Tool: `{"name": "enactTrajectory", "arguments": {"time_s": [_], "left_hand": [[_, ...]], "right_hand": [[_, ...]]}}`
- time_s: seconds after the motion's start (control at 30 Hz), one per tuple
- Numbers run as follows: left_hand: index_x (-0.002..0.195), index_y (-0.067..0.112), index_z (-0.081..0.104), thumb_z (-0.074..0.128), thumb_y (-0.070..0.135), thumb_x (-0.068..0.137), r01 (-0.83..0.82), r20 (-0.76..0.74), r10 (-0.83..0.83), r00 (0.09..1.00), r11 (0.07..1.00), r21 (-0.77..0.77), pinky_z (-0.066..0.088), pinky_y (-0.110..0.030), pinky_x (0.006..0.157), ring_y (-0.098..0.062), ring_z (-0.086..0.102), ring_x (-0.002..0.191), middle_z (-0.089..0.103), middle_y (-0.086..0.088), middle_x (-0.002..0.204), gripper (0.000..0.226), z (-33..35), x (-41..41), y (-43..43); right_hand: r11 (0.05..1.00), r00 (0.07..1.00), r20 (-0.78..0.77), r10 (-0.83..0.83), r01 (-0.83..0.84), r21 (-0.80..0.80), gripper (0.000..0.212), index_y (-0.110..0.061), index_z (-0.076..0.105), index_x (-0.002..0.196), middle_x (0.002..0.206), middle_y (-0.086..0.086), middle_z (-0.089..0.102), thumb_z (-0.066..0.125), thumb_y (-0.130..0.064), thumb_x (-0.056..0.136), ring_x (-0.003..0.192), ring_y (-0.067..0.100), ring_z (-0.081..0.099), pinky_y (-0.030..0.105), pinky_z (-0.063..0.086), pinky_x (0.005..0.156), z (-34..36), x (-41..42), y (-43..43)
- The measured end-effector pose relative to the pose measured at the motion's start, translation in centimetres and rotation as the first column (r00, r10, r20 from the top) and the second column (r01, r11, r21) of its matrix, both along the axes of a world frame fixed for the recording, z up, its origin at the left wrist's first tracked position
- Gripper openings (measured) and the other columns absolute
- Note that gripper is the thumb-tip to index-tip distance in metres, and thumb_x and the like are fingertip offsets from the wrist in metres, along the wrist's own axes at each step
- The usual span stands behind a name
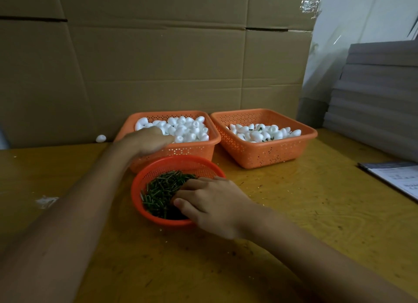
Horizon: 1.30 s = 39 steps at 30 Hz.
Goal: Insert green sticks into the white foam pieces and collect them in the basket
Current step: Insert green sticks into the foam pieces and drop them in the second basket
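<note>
A wall of flattened brown cardboard (158,65) stands beyond both sets of fingers, and the scuffed yellow wooden table (294,212) runs wide under them. Off to the right of the right fingers is a stack of grey boards (380,99). The left rectangular orange perforated plastic basket (192,151) is heaped with plain white foam pieces (187,128), and its right rim nearly touches the right rectangular orange perforated basket (271,153). That one holds a lower layer of foam pieces with green sticks showing in them (260,133). Just on the near side of the left basket sits a round orange-red plastic mesh bowl (181,164), about half covered with loose short green sticks (162,189). The left hand (147,140) reaches over the near-left corner of the left basket with its fingers down among the foam. It is blurred, so I cannot tell how far apart they are or whether they hold a piece. The right hand (210,203) lies over the bowl's right rim, fingers bent and close together with their tips on the sticks and the thumb drawn in beside them. Whether a stick is pinched I cannot tell. A printed paper sheet (395,178) lies at the table's right edge, with open tabletop between it and the right fingers. One stray white foam piece (101,138) lies against the cardboard, left of the left fingers.
</note>
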State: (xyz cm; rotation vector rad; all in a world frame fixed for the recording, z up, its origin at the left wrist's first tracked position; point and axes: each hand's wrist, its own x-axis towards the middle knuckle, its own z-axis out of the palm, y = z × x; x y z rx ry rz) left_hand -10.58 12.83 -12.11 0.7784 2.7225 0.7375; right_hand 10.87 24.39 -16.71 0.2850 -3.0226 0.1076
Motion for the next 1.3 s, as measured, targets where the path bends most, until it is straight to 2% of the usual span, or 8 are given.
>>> {"name": "enactTrajectory", "arguments": {"time_s": [0.1, 0.2, 0.27, 0.5, 0.6, 0.8, 1.07, 1.3], "left_hand": [[0.075, 0.026, 0.079, 0.057, 0.05, 0.08, -0.034, -0.246, 0.079, 0.966, 0.983, 0.182, 0.055, -0.042, 0.09, -0.031, 0.069, 0.115, 0.075, -0.011, 0.116, 0.033, -0.7, -0.4, -0.4], [0.098, 0.024, 0.079, 0.063, 0.004, 0.091, -0.034, -0.196, 0.153, 0.969, 0.862, 0.506, 0.06, -0.046, 0.096, -0.023, 0.077, 0.094, 0.075, -0.003, 0.122, 0.026, -1.2, -1.4, -1.0], [0.101, 0.028, 0.067, 0.067, -0.003, 0.091, -0.026, -0.114, 0.135, 0.984, 0.749, 0.662, 0.061, -0.048, 0.093, -0.024, 0.077, 0.088, 0.076, -0.003, 0.116, 0.033, -1.1, -0.8, -1.6], [0.087, 0.023, 0.069, 0.088, 0.003, 0.079, 0.15, -0.255, 0.034, 0.966, 0.73, 0.667, 0.063, -0.04, 0.074, -0.012, 0.078, 0.077, 0.08, 0.001, 0.086, 0.03, -0.7, 6.9, -3.0], [0.096, 0.023, 0.075, 0.089, 0.002, 0.077, 0.22, -0.212, -0.097, 0.973, 0.682, 0.698, 0.061, -0.022, 0.071, -0.011, 0.079, 0.078, 0.08, 0.006, 0.093, 0.032, -1.8, 10.6, -4.4], [0.107, 0.03, 0.07, 0.088, 0.017, 0.075, 0.163, -0.138, -0.09, 0.986, 0.641, 0.75, 0.061, -0.021, 0.068, -0.015, 0.079, 0.082, 0.08, 0.007, 0.1, 0.039, -5.2, 13.4, -6.6], [0.108, 0.032, 0.077, 0.082, 0.026, 0.078, 0.353, -0.373, -0.095, 0.923, 0.593, 0.723, 0.06, -0.02, 0.08, -0.015, 0.074, 0.1, 0.067, 0.004, 0.123, 0.031, -7.0, 14.0, -7.9], [0.112, 0.033, 0.076, 0.08, 0.014, 0.078, 0.327, -0.309, -0.121, 0.943, 0.507, 0.797, 0.06, -0.023, 0.083, -0.02, 0.075, 0.097, 0.072, 0.002, 0.118, 0.04, -7.4, 13.9, -7.9]], "right_hand": [[1.0, 1.0, 0.001, -0.001, 0.001, -0.006, 0.047, -0.031, 0.059, 0.142, 0.134, -0.002, 0.061, 0.025, -0.045, 0.113, 0.124, 0.021, 0.057, 0.037, 0.037, 0.09, 0.0, 0.0, 0.0], [1.0, 1.0, 0.006, 0.0, 0.0, -0.008, 0.048, -0.031, 0.059, 0.141, 0.135, -0.002, 0.06, 0.024, -0.046, 0.112, 0.126, 0.02, 0.056, 0.037, 0.04, 0.094, -0.1, 0.0, 0.0], [1.0, 1.0, 0.0, 0.002, -0.002, -0.009, 0.047, -0.031, 0.06, 0.139, 0.134, -0.002, 0.061, 0.024, -0.046, 0.112, 0.125, 0.02, 0.057, 0.037, 0.04, 0.095, -0.1, 0.0, 0.1], [1.0, 1.0, -0.001, 0.021, -0.021, 0.0, 0.047, -0.031, 0.06, 0.139, 0.134, -0.002, 0.06, 0.024, -0.046, 0.112, 0.124, 0.019, 0.056, 0.04, 0.043, 0.099, -0.1, 0.0, 0.1], [1.0, 1.0, -0.001, 0.022, -0.022, 0.022, 0.046, -0.031, 0.056, 0.14, 0.133, -0.001, 0.056, 0.024, -0.047, 0.112, 0.122, 0.019, 0.051, 0.041, 0.04, 0.098, -0.1, 0.0, -0.1], [1.0, 0.999, -0.026, 0.018, -0.018, 0.013, 0.042, -0.022, 0.053, 0.139, 0.12, 0.001, 0.052, 0.033, -0.046, 0.111, 0.113, 0.019, 0.047, 0.041, 0.039, 0.096, -0.1, -0.3, -0.4], [0.928, 0.993, -0.02, 0.114, -0.114, -0.356, 0.017, -0.025, 0.08, 0.108, 0.114, -0.01, 0.073, 0.074, -0.017, 0.094, 0.103, 0.001, 0.063, 0.024, 0.049, 0.089, 1.2, -0.9, 1.3], [0.781, 0.996, -0.08, 0.043, -0.084, -0.619, 0.018, -0.015, 0.082, 0.096, 0.095, -0.003, 0.081, 0.08, 0.0, 0.086, 0.093, 0.001, 0.074, 0.026, 0.058, 0.093, 0.9, -1.2, 2.7]]}}
